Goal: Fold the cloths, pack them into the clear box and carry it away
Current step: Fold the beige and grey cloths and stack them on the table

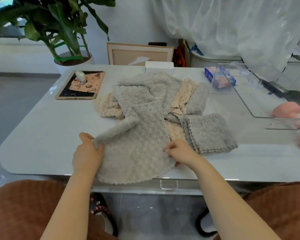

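Observation:
A fluffy grey cloth (139, 135) lies spread toward the near edge of the white table (42, 135), partly hanging over it. My left hand (87, 153) grips its rolled left edge. My right hand (180, 152) pinches its right edge. Behind it sits a loose pile of grey cloths (145, 90) and beige cloths (185, 94). A stack of folded grey cloths (211, 132) rests just right of my right hand. The clear box (260, 94) stands at the right of the table.
A tablet in a pink cartoon case (81, 85) lies far left, with a small white device on it. A white box (159, 66) and a blue snack packet (220, 78) sit at the back. Another person's hand (287, 110) is at the clear box. A potted plant (64, 32) stands behind.

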A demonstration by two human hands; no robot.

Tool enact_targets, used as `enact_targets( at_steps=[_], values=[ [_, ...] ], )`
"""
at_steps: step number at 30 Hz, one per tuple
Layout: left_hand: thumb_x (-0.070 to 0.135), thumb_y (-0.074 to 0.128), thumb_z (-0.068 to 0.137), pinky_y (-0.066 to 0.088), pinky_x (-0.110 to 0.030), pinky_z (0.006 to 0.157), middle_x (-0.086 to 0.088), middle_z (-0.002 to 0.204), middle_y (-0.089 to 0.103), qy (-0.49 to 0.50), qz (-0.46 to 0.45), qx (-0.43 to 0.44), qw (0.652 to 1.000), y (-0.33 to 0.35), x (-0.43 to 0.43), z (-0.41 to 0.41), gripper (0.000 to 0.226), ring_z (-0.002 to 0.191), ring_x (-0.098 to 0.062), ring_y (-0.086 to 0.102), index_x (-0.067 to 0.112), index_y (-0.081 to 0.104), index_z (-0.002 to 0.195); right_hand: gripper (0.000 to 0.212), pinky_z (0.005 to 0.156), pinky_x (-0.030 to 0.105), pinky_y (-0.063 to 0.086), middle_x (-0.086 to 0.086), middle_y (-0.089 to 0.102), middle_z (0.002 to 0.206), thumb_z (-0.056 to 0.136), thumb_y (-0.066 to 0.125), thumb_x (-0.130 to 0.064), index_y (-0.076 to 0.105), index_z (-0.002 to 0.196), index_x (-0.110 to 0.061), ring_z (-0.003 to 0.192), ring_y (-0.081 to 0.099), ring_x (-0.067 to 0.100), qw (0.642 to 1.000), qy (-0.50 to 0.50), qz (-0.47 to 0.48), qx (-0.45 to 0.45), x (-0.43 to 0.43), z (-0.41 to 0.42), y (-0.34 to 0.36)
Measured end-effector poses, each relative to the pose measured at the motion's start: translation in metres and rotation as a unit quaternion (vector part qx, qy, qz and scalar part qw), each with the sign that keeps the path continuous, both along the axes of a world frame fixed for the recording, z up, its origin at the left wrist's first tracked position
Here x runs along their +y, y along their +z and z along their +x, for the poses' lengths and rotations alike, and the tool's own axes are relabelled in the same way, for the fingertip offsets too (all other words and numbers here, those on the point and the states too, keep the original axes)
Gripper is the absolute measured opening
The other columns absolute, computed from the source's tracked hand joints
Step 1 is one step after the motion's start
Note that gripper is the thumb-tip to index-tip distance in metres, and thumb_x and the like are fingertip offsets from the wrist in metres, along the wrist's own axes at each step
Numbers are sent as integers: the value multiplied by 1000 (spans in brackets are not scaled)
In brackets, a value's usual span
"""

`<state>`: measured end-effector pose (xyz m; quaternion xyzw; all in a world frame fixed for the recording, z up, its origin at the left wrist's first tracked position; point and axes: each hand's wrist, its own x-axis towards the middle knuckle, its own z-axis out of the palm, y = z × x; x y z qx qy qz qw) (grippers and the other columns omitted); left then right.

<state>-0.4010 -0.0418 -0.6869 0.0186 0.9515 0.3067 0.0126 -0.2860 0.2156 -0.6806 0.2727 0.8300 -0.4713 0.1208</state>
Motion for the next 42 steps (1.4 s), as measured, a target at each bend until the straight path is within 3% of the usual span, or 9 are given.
enact_targets(
  at_steps=[4, 10, 14, 18, 24, 29, 32, 36, 42],
  values=[
    [18, 64, 87, 48, -36, 58, -18, 81, 58, 32, -22, -110, 993, 2, -31, -9, 41, 68, -32, 58, 10, 32, 112, 18, 50, 31, 52, 9, 49, 58, 80, 46, 7, 50, 65, -3, 48, 54, 23, 997, -12, -10, -75, 5, 0, 21],
    [4, 57, 91, 57, -30, 61, -12, 85, 65, -132, 82, -159, 975, 1, -34, -2, 10, 58, -21, 64, 13, 56, 87, 23, 59, 30, 60, 18, 66, 79, 85, 45, 5, 65, 97, 3, 64, 68, 25, 987, -12, -129, -93, 18, 2, 40],
    [-7, 50, 91, 53, -26, 78, 6, 97, 67, -233, 51, -116, 964, -6, -39, 4, 36, 85, -18, 65, 20, 69, 77, 23, 64, 26, 59, 11, 73, 94, 90, 46, 7, 65, 98, -5, 77, 72, 19, 979, -69, -188, 33, 15, 1, 24],
    [-13, 50, 84, 48, -31, 83, 11, 97, 65, -219, 18, -59, 974, -8, -55, 3, 43, 92, -12, 61, 25, 68, 76, 47, 66, 31, 56, 4, 66, 93, 84, 39, 17, 65, 102, -17, 69, 64, 15, 988, -48, -89, 116, 14, 2, 8],
    [18, 50, 96, 46, -35, 85, -4, 116, 53, -114, -13, -52, 992, -14, -35, -13, 28, 98, -20, 56, 17, 57, 123, 55, 78, 13, 34, -7, 47, 111, 81, 52, 7, 57, 126, -25, 88, 43, -7, 978, 173, 77, 91, 9, -3, 13],
    [40, 62, 88, 41, -28, 58, -3, 87, 55, -109, 33, -59, 992, -15, 11, -22, 27, 72, -19, 54, 15, 58, 81, 46, 94, 26, 34, -12, 55, 115, 82, 66, -24, 55, 126, -30, 108, 42, 5, 963, 232, 123, 66, -10, -10, 3],
    [18, 64, 88, 35, -27, 55, -4, 76, 48, -76, 174, -92, 977, -12, 18, -17, 22, 67, -18, 45, 14, 45, 76, 19, 90, 33, 28, -12, 51, 86, 81, 66, -24, 58, 96, -30, 96, 36, 12, 950, 251, 180, 38, -11, -11, -6],
    [-1, 67, 82, 46, -29, 56, -4, 72, 52, -14, 434, -194, 880, 5, 11, -16, 33, 65, -19, 54, 16, 44, 66, 20, 73, 30, 34, -6, 50, 70, 83, 62, -15, 49, 72, -26, 75, 47, 18, 967, 194, 153, 69, -4, -11, -7],
    [2, 72, 78, 28, -28, 103, -5, 127, 42, -79, 98, 118, 985, 1, -1, -15, 17, 123, -22, 39, 17, 66, 85, 13, 75, 33, 42, -1, 57, 77, 89, 57, -27, 47, 83, -23, 79, 54, 21, 970, 126, 179, 108, -2, -18, -17]
  ],
)
